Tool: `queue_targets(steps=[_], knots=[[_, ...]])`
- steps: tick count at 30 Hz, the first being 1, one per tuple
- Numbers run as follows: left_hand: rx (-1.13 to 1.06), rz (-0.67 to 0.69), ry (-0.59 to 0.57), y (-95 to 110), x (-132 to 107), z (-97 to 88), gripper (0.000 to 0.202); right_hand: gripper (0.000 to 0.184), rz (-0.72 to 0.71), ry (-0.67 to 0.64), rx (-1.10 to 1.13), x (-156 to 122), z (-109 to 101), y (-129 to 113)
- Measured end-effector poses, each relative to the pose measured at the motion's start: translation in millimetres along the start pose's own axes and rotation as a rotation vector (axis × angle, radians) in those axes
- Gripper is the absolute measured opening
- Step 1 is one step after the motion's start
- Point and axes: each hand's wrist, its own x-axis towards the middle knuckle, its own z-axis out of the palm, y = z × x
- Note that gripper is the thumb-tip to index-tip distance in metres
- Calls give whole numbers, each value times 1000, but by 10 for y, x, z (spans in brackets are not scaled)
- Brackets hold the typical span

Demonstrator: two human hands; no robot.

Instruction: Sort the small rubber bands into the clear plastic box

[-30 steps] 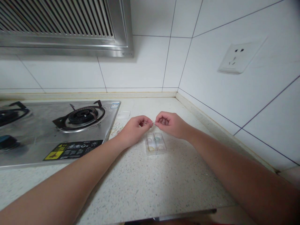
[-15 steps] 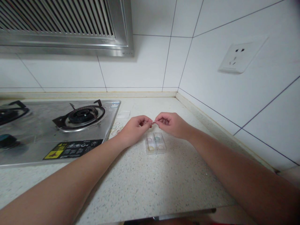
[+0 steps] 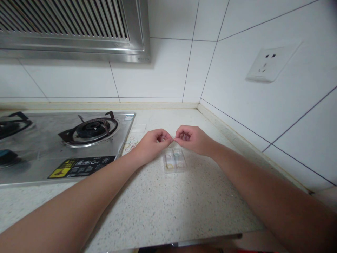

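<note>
Gap closed since 1 s ago: left hand [image 3: 151, 142] and right hand [image 3: 191, 138] fingers clamp 1 tiny item [image 3: 173, 139] above clear box [image 3: 174, 161]; handling ongoing.

fingers [image 3: 169, 140] of left hand [image 3: 151, 143] and right hand [image 3: 194, 139] have drawn together.

Two bare hands are in view: one left hand [image 3: 151, 142] and one right hand [image 3: 192, 140]. There is one clear compartment box [image 3: 174, 160], holding at least three small coloured rings [image 3: 170, 166] (glare may hide more). The loose rings [image 3: 131, 143] beside it are too small to count. The one gas hob [image 3: 39, 154] shows two burners, the right burner [image 3: 91, 128] and the left burner [image 3: 12, 124]. There is one wall socket [image 3: 265, 65] and one range hood [image 3: 71, 28].
</note>
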Motion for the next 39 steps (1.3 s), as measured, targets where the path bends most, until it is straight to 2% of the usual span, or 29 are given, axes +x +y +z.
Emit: queue_targets(steps=[15,29,39], knots=[[-48,-41,-22,1,-19,14,16,14,-8,-20,6,-5,15,-18],[0,13,-18,7,-8,-7,14,19,-20,-13,-4,-4,0,-17],[-23,-28,-34,16,-20,-3,17,14,0,-44,25,-5,14,-25]])
